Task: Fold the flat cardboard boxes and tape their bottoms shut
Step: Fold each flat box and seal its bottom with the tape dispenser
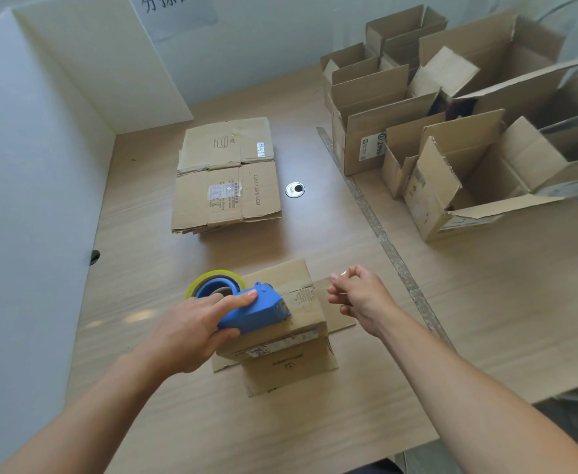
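Left hand [191, 333] grips dispenser [256, 311] atop box [297, 277] — right hand [359, 299] pinches tape [320, 288].

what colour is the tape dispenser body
Blue, seen in the head view: tape dispenser, gripped by the left hand.

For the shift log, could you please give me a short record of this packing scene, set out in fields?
left hand: grips the blue tape dispenser, which rests on the box
right hand: pinches the clear tape, drawn out across the box top
box: bottom up on the table, lower flaps splayed flat
flat boxes: stacked behind the box
folded boxes: open, grouped at the far right
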A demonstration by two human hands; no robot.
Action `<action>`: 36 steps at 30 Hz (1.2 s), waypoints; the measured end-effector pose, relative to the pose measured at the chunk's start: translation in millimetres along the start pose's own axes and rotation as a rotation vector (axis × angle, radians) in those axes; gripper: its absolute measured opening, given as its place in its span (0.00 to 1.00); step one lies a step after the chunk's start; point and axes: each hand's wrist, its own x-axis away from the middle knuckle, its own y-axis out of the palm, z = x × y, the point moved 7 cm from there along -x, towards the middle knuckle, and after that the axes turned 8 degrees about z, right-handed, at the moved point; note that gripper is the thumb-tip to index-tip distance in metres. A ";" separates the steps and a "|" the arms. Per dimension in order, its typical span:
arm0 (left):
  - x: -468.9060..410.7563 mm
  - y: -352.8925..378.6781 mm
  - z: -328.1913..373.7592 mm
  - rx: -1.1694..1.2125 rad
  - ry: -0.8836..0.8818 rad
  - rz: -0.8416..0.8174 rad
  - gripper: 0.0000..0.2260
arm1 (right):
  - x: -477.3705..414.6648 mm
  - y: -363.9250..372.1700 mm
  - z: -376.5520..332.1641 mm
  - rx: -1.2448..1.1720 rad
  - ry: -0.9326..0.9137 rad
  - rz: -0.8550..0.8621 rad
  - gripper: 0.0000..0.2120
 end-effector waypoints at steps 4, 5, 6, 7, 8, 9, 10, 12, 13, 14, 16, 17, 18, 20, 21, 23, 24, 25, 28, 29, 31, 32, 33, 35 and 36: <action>1.4 1.7 -0.8 0.001 -0.014 -0.007 0.31 | -7.2 6.3 12.3 0.047 0.025 0.038 0.11; 1.4 1.3 -1.0 -0.005 -0.012 -0.004 0.32 | -8.5 9.4 16.3 0.052 0.043 0.040 0.11; 1.4 0.8 -0.8 -0.009 -0.009 -0.001 0.32 | -10.2 12.4 20.2 0.061 0.063 0.042 0.10; 1.3 0.8 -0.7 -0.011 -0.007 0.000 0.32 | -10.9 15.5 23.3 0.071 0.084 0.044 0.08; 0.9 1.0 -0.6 -0.008 -0.009 -0.003 0.32 | -11.3 18.2 25.8 0.077 0.105 0.048 0.07; 0.7 1.4 -0.5 0.002 -0.013 -0.010 0.31 | -10.4 21.0 26.7 0.082 0.120 0.048 0.06; 0.5 1.5 -0.4 0.013 -0.015 -0.015 0.31 | -9.5 23.4 26.3 0.096 0.129 0.046 0.06; -0.3 1.0 -0.1 0.024 -0.017 -0.016 0.29 | -7.0 27.7 23.1 0.162 0.134 0.058 0.07; -0.9 0.5 0.2 0.022 -0.014 -0.015 0.28 | -5.4 27.8 20.9 0.202 0.135 0.071 0.09; -1.2 0.2 0.6 0.016 -0.010 -0.014 0.27 | -5.7 27.2 20.2 0.237 0.130 0.082 0.18; -0.9 0.5 0.6 0.012 -0.009 -0.010 0.28 | -6.5 21.7 19.1 0.326 0.084 0.110 0.39; -0.3 1.1 0.2 0.014 -0.010 -0.009 0.29 | -6.5 18.9 15.6 0.393 0.018 0.121 0.41; 0.1 1.4 -0.1 0.020 -0.010 -0.010 0.28 | -5.0 17.9 8.5 0.466 -0.081 0.134 0.38; 0.0 0.2 0.6 0.026 -0.009 -0.010 0.26 | 0.6 22.1 -3.5 0.542 -0.251 0.129 0.19; -0.3 -0.1 0.9 0.023 -0.006 -0.008 0.26 | 5.4 27.0 -6.5 0.530 -0.291 0.104 0.13; -0.7 0.8 0.7 0.007 0.003 0.003 0.26 | 12.8 35.4 -7.1 0.497 -0.302 0.052 0.12; -0.5 1.8 0.4 0.005 0.003 0.008 0.27 | 14.0 39.1 -5.7 0.504 -0.291 0.034 0.13; 0.1 2.6 -0.1 0.006 -0.001 0.013 0.27 | 13.4 42.1 -4.4 0.522 -0.289 0.026 0.14; 0.4 3.7 -2.4 -0.001 -0.034 0.024 0.27 | 5.3 45.8 2.0 0.512 -0.260 0.005 0.15; -0.9 1.8 -2.0 0.000 -0.053 0.031 0.27 | 2.8 46.9 4.9 0.463 -0.240 -0.015 0.14; -5.8 -3.9 -0.6 0.000 -0.080 0.027 0.27 | -0.9 47.7 10.2 0.382 -0.215 -0.041 0.13; -8.6 -5.6 -0.9 -0.003 -0.083 0.012 0.28 | -1.5 47.4 11.1 0.373 -0.215 -0.038 0.13; -11.5 -7.8 -1.9 -0.001 -0.080 -0.003 0.28 | -1.9 47.1 11.1 0.378 -0.222 -0.027 0.12; -14.9 -15.0 -7.2 0.029 -0.086 -0.042 0.29 | -1.6 47.5 10.2 0.404 -0.241 -0.001 0.12; -15.0 -19.2 -11.2 0.041 -0.103 -0.076 0.31 | -0.1 48.2 9.3 0.421 -0.248 0.010 0.13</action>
